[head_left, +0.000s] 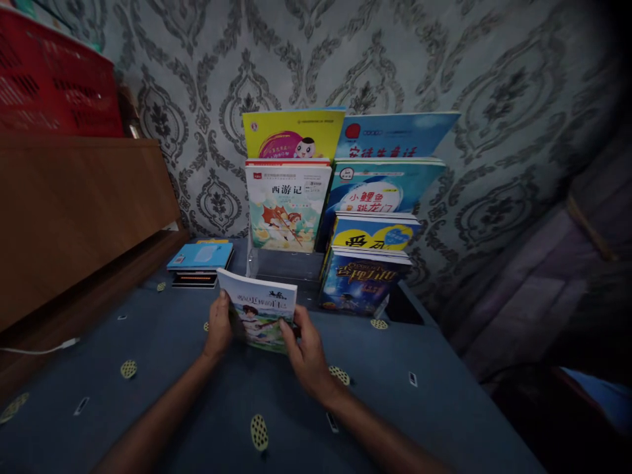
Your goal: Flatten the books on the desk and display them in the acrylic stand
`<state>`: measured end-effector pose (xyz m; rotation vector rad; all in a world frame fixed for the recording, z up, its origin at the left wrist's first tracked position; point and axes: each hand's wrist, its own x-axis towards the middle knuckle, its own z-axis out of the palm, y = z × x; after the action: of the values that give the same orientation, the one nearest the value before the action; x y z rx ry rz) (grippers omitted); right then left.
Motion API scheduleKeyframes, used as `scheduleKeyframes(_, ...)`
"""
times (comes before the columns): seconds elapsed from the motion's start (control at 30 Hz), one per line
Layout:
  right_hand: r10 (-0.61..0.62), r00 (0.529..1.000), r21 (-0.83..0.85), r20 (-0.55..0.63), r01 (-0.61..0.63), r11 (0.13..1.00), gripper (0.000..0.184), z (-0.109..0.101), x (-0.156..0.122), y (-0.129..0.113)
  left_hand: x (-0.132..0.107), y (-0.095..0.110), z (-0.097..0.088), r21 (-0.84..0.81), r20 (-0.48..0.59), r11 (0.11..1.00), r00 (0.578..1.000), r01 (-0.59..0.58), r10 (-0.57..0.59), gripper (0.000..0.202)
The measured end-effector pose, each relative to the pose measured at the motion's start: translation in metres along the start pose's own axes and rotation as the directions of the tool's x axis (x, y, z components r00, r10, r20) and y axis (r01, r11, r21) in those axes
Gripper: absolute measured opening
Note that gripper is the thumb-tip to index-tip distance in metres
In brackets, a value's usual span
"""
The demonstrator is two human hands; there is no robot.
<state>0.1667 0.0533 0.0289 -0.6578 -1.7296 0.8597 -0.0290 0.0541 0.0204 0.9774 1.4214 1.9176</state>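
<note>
A thin paperback book (pixel 259 313) with a child pictured on its cover is held upright, tilted slightly back, above the table. My left hand (pixel 218 329) grips its left edge, thumb on the front. My right hand (pixel 307 349) clasps the right edge, with the thumb over the cover and the other fingers behind. Just beyond it stands a clear tiered book rack (pixel 286 264). A white-topped storybook (pixel 286 207) and a yellow book (pixel 291 131) stand in its left column. The right column holds blue books (pixel 385 187), a yellow-and-blue book (pixel 372 232) and dark blue books (pixel 363 283).
A small stack of books (pixel 200 257) lies left of the rack. Further left are a wooden cabinet (pixel 79 210), a red plastic basket (pixel 59 79) on top and a white cable (pixel 44 349). The dark patterned tabletop (pixel 187 421) ends at the right, near a hanging cloth (pixel 538 289).
</note>
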Motion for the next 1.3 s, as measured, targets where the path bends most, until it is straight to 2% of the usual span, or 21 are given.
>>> scheduleKeyframes(0.23,0.049,0.998,0.016,0.028,-0.049,0.999,0.025,0.0,-0.005,0.0,-0.006,0.003,0.001,-0.007,0.096,0.999,0.995,0.042,-0.041,0.073)
scheduleKeyframes(0.3,0.045,0.998,0.024,0.041,-0.046,0.999,0.024,-0.003,-0.001,-0.002,-0.004,0.006,-0.003,0.038,0.12,0.997,0.99,0.068,-0.073,0.074)
scheduleKeyframes(0.37,0.054,0.997,0.022,0.05,-0.056,0.998,0.022,-0.006,0.004,-0.003,0.0,0.011,-0.009,0.101,0.197,0.992,0.976,0.072,-0.091,0.073)
scheduleKeyframes(0.43,0.078,0.995,0.008,0.058,-0.078,0.997,0.019,-0.01,0.008,-0.002,0.004,0.02,-0.015,0.155,0.332,0.987,0.938,0.052,-0.102,0.07)
scheduleKeyframes(0.5,0.099,0.992,-0.003,0.08,-0.099,0.995,0.017,-0.014,0.012,-0.001,0.008,0.031,-0.021,0.197,0.462,0.979,0.877,0.044,-0.132,0.068)
scheduleKeyframes(0.57,0.111,0.987,-0.005,0.119,-0.111,0.994,0.019,-0.019,0.015,-0.002,0.01,0.04,-0.025,0.242,0.54,0.969,0.824,0.044,-0.173,0.068)
scheduleKeyframes(0.63,0.118,0.982,0.003,0.149,-0.12,0.993,0.024,-0.023,0.019,-0.005,0.011,0.047,-0.028,0.265,0.566,0.964,0.806,0.019,-0.172,0.067)
scheduleKeyframes(0.7,0.127,0.979,0.029,0.159,-0.133,0.991,0.028,-0.026,0.025,-0.01,0.012,0.049,-0.028,0.259,0.553,0.965,0.824,-0.027,-0.125,0.064)
scheduleKeyframes(0.83,0.138,0.984,0.124,0.111,-0.151,0.981,0.035,-0.03,0.045,-0.023,0.011,0.046,-0.023,0.309,0.452,0.944,0.891,-0.113,-0.042,0.052)
scheduleKeyframes(0.93,0.143,0.985,0.182,0.097,-0.159,0.97,0.04,-0.03,0.055,-0.031,0.011,0.048,-0.018,0.352,0.398,0.925,0.917,-0.142,-0.011,0.049)
scheduleKeyframes(1.03,0.194,0.971,0.262,0.14,-0.225,0.939,0.039,-0.029,0.054,-0.035,0.014,0.058,-0.015,0.341,0.382,0.929,0.924,-0.146,0.005,0.046)
scheduleKeyframes(1.13,0.292,0.935,0.339,0.2,-0.345,0.875,0.04,-0.03,0.04,-0.034,0.015,0.067,-0.013,0.357,0.376,0.926,0.926,-0.126,-0.019,0.045)
scheduleKeyframes(1.2,0.356,0.908,0.357,0.222,-0.415,0.837,0.041,-0.03,0.028,-0.028,0.013,0.065,-0.012,0.368,0.385,0.923,0.922,-0.108,-0.046,0.043)
scheduleKeyframes(1.3,0.448,0.864,0.342,0.229,-0.502,0.794,0.037,-0.031,0.016,-0.013,0.008,0.05,-0.011,0.405,0.394,0.912,0.912,-0.059,-0.116,0.041)
